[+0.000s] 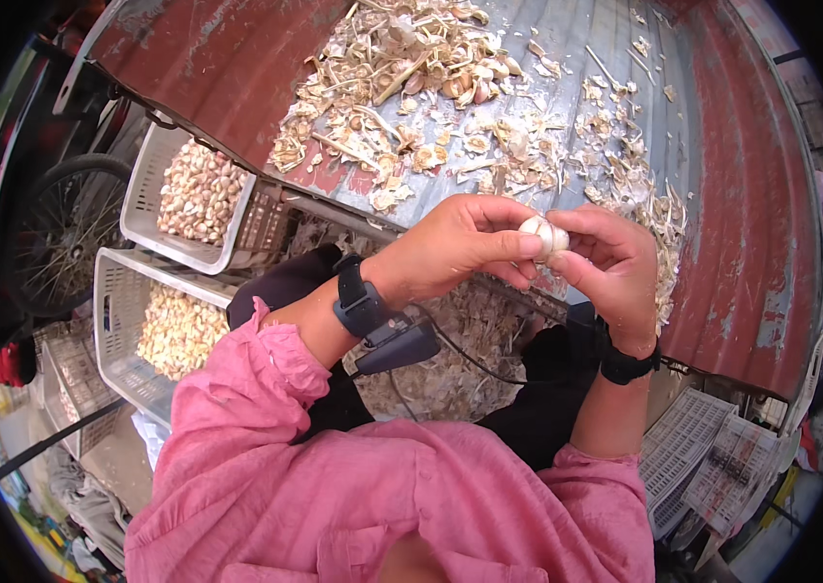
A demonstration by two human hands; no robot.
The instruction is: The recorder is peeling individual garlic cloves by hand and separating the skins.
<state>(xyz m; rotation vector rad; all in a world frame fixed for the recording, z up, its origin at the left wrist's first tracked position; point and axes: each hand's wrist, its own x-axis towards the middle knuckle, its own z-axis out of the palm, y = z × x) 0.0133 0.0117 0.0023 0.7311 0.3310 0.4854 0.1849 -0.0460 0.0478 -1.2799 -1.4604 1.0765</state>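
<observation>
A whitish garlic bulb (547, 237) is held between both hands above the near edge of a ribbed metal tray bed (411, 204). My left hand (458, 244) pinches its left side with thumb and fingers. From the right, my right hand (608, 255) grips the same bulb, its thumb beneath and forefinger on top. Beyond the hands, garlic skins and dry stalks (520, 146) lie scattered over the metal. Farther back is a heap of garlic cloves and husks (418, 58).
To the left stand two white plastic crates, one with unpeeled cloves (200, 193), the nearer with paler cloves (182, 328). A bicycle wheel (72, 233) is beyond them. More crates (688, 444) lean at the lower right. Husks (448, 357) litter the ground between my legs. A cable (469, 358) hangs near my left wrist.
</observation>
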